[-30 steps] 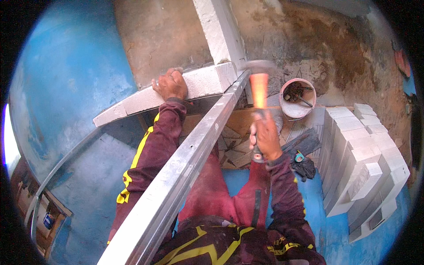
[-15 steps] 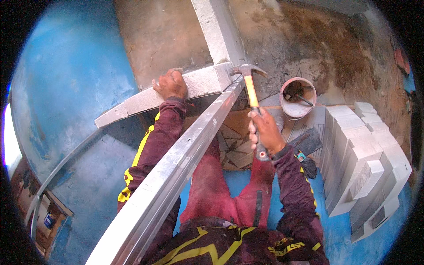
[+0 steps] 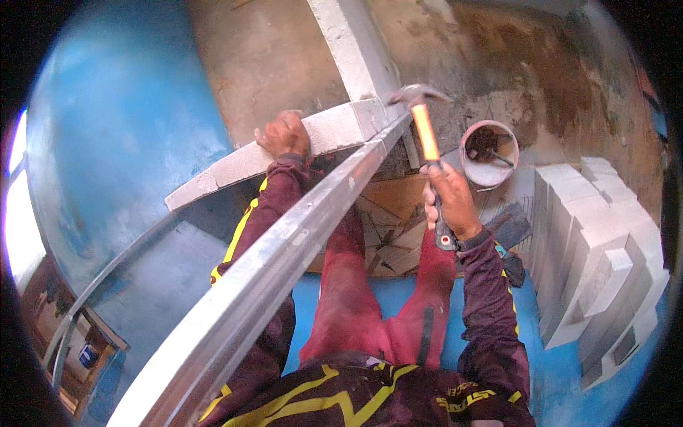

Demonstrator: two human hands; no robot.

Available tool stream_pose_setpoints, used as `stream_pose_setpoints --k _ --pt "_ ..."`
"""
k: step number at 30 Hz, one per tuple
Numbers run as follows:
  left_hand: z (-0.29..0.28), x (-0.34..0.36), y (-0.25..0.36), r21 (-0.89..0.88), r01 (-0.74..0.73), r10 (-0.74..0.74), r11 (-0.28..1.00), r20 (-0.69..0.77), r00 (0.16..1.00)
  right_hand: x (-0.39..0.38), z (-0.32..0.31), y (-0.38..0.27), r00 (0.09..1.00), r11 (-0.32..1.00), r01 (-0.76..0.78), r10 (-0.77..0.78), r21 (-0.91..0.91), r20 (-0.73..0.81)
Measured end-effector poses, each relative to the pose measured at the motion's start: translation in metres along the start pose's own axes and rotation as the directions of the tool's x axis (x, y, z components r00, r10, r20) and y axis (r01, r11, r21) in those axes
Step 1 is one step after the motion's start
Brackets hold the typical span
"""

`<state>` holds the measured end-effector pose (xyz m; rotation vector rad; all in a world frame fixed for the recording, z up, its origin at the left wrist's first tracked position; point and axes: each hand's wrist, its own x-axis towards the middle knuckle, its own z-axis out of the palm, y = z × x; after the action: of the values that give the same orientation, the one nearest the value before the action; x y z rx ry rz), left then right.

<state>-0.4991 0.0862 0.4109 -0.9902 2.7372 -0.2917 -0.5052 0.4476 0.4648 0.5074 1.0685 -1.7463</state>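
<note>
My right hand (image 3: 454, 201) has its grip closed low on the hammer (image 3: 425, 135), head near the white block row (image 3: 336, 131) and the metal bar (image 3: 313, 213); I'd favour short, controlled taps. My left hand (image 3: 285, 135) rests curled on that row, grip unclear, sensibly apart from the head.

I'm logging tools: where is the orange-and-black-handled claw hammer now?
In the head view, right of centre, the claw hammer is in the right hand, left of the round whitish bucket, its head near the silver metal bar.
</note>
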Motion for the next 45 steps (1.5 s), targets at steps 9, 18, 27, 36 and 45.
stream_pose_setpoints --k 9,18,27,36,45 --pt "0.055 0.014 -0.018 0.038 -0.158 0.162 0.987 -0.264 0.951 -0.064 -0.035 0.079 0.93 0.944 0.27 -0.204 0.191 -0.305" --pt "-0.009 0.072 -0.08 -0.643 -0.314 0.623 0.699 0.331 0.709 -0.136 0.009 0.248 0.868 0.991 0.115 -0.134 -0.068 -0.478" --pt "0.064 0.114 -0.287 -0.649 -0.296 0.654 0.701 0.419 0.63 -0.13 0.147 0.35 0.808 0.903 -0.013 -0.244 -0.43 -0.537" --pt "0.081 0.1 -0.204 -0.586 -0.291 0.579 0.756 0.393 0.714 -0.033 0.142 0.229 0.741 0.513 0.273 -0.652 -0.814 -0.162" --pt "0.078 0.071 -0.116 -0.651 -0.194 0.608 0.734 0.503 0.615 0.014 0.067 0.11 0.781 0.255 0.176 -0.624 -0.951 -0.022"
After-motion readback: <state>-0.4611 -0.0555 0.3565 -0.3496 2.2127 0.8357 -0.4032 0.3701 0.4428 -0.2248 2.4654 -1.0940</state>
